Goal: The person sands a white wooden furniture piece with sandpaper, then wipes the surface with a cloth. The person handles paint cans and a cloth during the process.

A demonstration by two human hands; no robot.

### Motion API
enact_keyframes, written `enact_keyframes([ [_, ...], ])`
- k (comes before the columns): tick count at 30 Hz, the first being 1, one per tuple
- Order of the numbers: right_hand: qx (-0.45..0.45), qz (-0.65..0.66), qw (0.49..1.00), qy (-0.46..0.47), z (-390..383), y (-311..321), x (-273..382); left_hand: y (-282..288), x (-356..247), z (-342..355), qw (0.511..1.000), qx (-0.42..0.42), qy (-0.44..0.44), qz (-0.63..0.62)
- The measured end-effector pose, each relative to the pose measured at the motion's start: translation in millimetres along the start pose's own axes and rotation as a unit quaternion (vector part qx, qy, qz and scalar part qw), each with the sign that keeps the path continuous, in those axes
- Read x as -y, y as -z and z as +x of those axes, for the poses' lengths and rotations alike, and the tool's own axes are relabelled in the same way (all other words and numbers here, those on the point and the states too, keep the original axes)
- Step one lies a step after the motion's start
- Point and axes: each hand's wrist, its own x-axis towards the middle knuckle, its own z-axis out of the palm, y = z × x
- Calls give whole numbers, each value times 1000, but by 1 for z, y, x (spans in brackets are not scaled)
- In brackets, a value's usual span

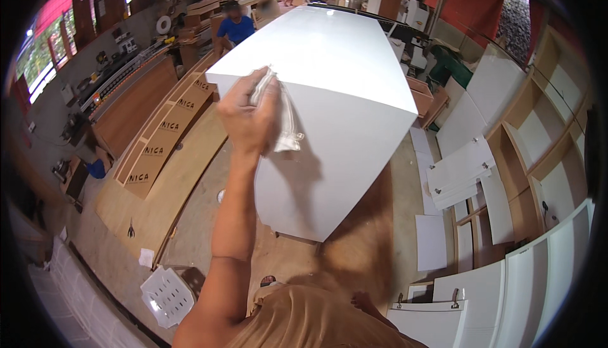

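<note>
My left hand point(252, 110) has its fingers closed on a crumpled off-white cloth point(288, 134), held against the near face and top edge of a large glossy white cabinet point(339, 151), toward its left corner. The loose end of the cloth hangs beside my wrist. The cabinet's top shines under the light, and its near face carries the shadow of my arm. Low beside my body, my right hand point(360, 300) is small and dim in view; whether its fingers are closed I cannot make out.
A person in blue point(233, 28) is behind the cabinet at left; others appear farther back. Cartons point(161, 139) and a plywood sheet point(130, 212) lie at left, with a white plastic seat point(166, 296) low down. Shelving units point(532, 129) and white panels point(429, 243) line the right.
</note>
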Motion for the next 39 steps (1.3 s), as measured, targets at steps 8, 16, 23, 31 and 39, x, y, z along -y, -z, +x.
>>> enact_keyframes([
  [8,-2,80,996,-26,2,8,-55,-135,-111,-74,979,147,-144,14],
  [16,38,100,994,-27,20,21,-76,-123,-116,-64,983,121,-135,37],
  [23,77,25,997,-12,25,29,-49,-49,-60,-22,986,113,-109,58],
  [31,72,-83,989,95,15,15,16,82,44,49,996,57,14,68],
  [39,100,-158,959,211,26,-12,39,163,83,60,994,-4,105,4],
])
